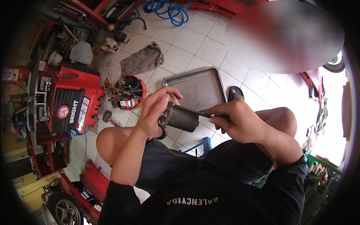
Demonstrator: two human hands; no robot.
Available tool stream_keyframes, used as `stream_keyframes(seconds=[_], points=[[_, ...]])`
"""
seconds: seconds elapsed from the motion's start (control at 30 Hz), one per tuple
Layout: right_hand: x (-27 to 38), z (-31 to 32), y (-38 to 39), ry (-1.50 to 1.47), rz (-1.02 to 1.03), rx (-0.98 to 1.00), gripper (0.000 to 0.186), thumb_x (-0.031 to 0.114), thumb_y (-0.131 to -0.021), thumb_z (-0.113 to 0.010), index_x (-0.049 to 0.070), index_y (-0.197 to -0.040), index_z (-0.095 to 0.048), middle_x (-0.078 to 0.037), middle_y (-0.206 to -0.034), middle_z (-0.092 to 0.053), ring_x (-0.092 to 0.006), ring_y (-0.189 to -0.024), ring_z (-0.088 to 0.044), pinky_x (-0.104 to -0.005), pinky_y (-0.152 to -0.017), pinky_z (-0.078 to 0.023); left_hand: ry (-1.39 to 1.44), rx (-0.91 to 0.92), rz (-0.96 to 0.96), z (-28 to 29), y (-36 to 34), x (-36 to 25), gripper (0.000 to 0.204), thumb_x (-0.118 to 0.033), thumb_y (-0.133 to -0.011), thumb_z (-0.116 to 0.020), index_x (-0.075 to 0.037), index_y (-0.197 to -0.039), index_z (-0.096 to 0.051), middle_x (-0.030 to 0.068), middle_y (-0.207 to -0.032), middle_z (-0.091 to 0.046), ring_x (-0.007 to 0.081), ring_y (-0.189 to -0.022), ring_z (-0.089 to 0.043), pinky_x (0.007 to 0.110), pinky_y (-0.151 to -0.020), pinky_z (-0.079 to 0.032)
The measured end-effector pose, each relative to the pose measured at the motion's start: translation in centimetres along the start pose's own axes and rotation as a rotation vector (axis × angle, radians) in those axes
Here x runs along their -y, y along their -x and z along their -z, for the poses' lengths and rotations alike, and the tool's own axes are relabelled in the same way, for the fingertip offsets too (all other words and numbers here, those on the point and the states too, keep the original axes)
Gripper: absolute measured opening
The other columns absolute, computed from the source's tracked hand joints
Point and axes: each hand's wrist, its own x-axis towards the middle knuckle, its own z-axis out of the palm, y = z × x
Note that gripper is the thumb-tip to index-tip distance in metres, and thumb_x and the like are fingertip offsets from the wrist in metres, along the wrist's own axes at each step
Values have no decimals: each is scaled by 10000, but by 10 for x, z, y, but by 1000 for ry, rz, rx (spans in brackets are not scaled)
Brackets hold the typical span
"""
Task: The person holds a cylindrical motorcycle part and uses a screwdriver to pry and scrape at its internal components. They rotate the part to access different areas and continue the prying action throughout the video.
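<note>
My left hand (157, 112) grips the flanged end of a dark metal cylindrical part (181, 120), like a small motor, held on its side above my lap. My right hand (234, 120) pinches a thin dark bar (203, 114) that lies along the upper side of the cylinder and runs toward my left fingers; its far end is hard to make out. Below and beyond the part, a shallow metal tray (202, 86) rests on the tiled floor.
A red bucket of tools (125, 95), a grimy cloth (140, 62) and a hammer (108, 118) lie around the tray. A red machine (75, 82) stands left, blue hoses (172, 11) lie behind. Blue metal legs (207, 145) show below me; a green rack (322, 176) is at right.
</note>
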Motion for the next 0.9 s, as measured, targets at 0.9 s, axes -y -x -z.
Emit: stream_keyframes(seconds=[0.9], points=[[-23,-7,-12,-13,-15,488,270,185,-955,-591,-74,-924,-660,-211,-739,-681,-383,-775,-691,-452,-751,-545,-122,-116,-46,-14,20,22,447,-359,-1014,-427,21,-860,-605,127,-796,-645,202,-741,-644,317,-707,-502]])
